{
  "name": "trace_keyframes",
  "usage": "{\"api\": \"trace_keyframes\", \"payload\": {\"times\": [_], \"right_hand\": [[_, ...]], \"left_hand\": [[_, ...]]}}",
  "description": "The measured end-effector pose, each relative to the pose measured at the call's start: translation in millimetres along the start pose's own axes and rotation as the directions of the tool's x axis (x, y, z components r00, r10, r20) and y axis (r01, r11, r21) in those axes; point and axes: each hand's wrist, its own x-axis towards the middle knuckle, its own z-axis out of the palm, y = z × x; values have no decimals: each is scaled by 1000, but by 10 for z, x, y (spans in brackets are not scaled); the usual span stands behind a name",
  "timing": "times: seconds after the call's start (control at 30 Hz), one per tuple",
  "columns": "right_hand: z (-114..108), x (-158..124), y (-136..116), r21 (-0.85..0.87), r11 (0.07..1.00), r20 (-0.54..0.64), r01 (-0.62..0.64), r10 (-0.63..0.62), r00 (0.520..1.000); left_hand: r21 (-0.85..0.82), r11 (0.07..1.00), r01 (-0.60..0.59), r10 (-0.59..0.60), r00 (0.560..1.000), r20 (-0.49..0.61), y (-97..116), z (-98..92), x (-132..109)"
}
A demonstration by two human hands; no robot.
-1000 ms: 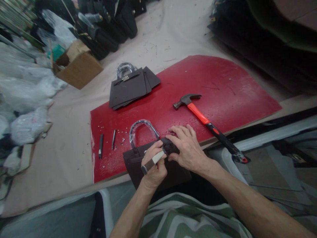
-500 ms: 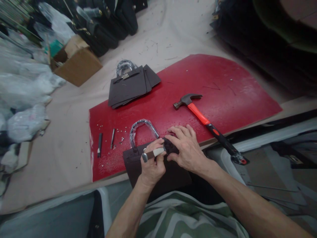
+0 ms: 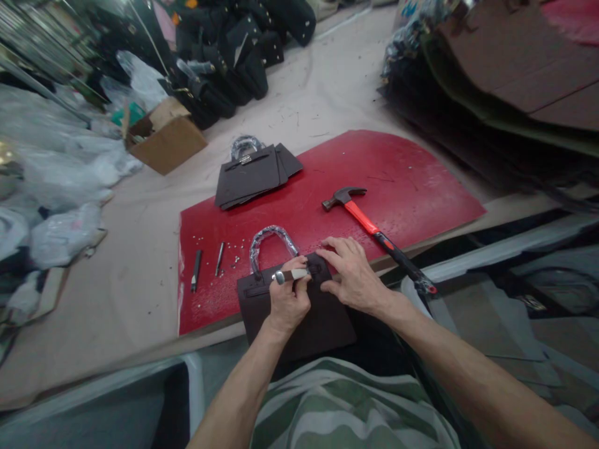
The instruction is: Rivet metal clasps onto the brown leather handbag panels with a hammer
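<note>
A dark brown bag panel (image 3: 322, 330) with a plastic-wrapped handle (image 3: 274, 232) lies over the front edge of a red board. My left hand (image 3: 289, 304) is closed round a short punch-like tool (image 3: 292, 274), which has a round metal end and a pale band; its working tip is hidden. Resting at the panel's upper right corner, my right hand (image 3: 353, 274) has its thumb and fingers apart beside a dark strap piece (image 3: 319, 268). A claw hammer (image 3: 362, 219) with a red and black handle lies right of the hands.
On the red board (image 3: 397, 168) lie a dark flat tool (image 3: 196, 271), a thin metal rod (image 3: 219, 259), small metal bits (image 3: 237, 259) and stacked bag panels (image 3: 253, 178). Behind are a cardboard box (image 3: 168, 143) and black bags (image 3: 243, 56). A bin (image 3: 194, 386) stands front left.
The whole view has shifted with the head. My right hand has drawn slightly off the strap piece, showing more of the panel's corner. My left hand still holds the tool.
</note>
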Motion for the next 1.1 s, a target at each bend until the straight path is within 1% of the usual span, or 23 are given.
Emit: {"api": "trace_keyframes", "payload": {"times": [0.1, 0.2, 0.27, 0.3, 0.33, 0.37, 0.43, 0.47, 0.5, 0.53, 0.6, 0.67, 0.7, 0.77, 0.83, 0.87, 0.93, 0.97, 1.03, 1.07, 1.1], "right_hand": [[-44, -75, -12, -42, 999, -46, -7, 5, 999], [-189, -136, 10, -140, 989, -165, -37, 13, 986], [-339, -157, 70, -220, 969, -254, -115, 57, 965], [-417, -159, 109, -264, 949, -278, -172, 96, 956], [-490, -153, 150, -312, 921, -278, -232, 145, 950], [-553, -141, 186, -362, 888, -251, -284, 200, 947], [-642, -90, 232, -453, 821, -149, -346, 313, 938], [-668, -53, 239, -471, 802, -98, -366, 365, 926], [-683, -9, 236, -449, 796, -61, -406, 426, 903], [-693, 40, 229, -392, 796, -35, -462, 489, 872], [-707, 150, 210, -228, 779, 1, -584, 600, 800], [-728, 259, 205, -85, 746, 40, -660, 665, 746], [-743, 308, 210, -35, 734, 63, -678, 679, 731], [-773, 393, 227, 76, 706, 138, -704, 692, 709], [-787, 450, 238, 212, 653, 245, -727, 684, 687], [-781, 465, 236, 276, 622, 290, -733, 673, 681], [-744, 466, 205, 379, 561, 344, -736, 652, 675], [-721, 450, 173, 419, 535, 349, -734, 651, 674], [-701, 386, 67, 484, 502, 316, -717, 664, 678], [-722, 340, -7, 511, 495, 287, -703, 672, 682], [-771, 288, -96, 534, 509, 245, -675, 671, 699]], "left_hand": [[-32, 999, -10, 9, 1000, -10, -4, 7, 5], [-48, 999, 5, -6, 1000, -9, -9, 13, 10], [-56, 998, 25, -25, 1000, 1, -9, 18, 11], [-62, 997, 35, -35, 999, 6, -6, 21, 11], [-69, 997, 43, -42, 999, 10, -2, 25, 11], [-80, 996, 49, -48, 999, 12, 4, 29, 12], [-111, 992, 59, -58, 998, 13, 16, 37, 16], [-127, 990, 66, -65, 998, 17, 21, 41, 19], [-142, 987, 76, -74, 997, 22, 24, 45, 22], [-155, 984, 86, -83, 996, 28, 24, 49, 24], [-180, 978, 104, -99, 994, 36, 21, 55, 23], [-204, 973, 108, -105, 994, 28, 17, 60, 19], [-209, 972, 109, -107, 994, 23, 19, 61, 16], [-194, 974, 118, -115, 993, 29, 31, 62, 15], [-169, 977, 130, -124, 991, 45, 52, 58, 21], [-162, 978, 134, -127, 990, 53, 63, 54, 26], [-166, 976, 141, -134, 990, 53, 79, 45, 36], [-174, 974, 145, -139, 989, 48, 83, 40, 40], [-193, 969, 154, -149, 988, 40, 81, 33, 42], [-199, 967, 157, -152, 988, 40, 76, 31, 41], [-202, 966, 160, -154, 987, 45, 71, 31, 40]]}}
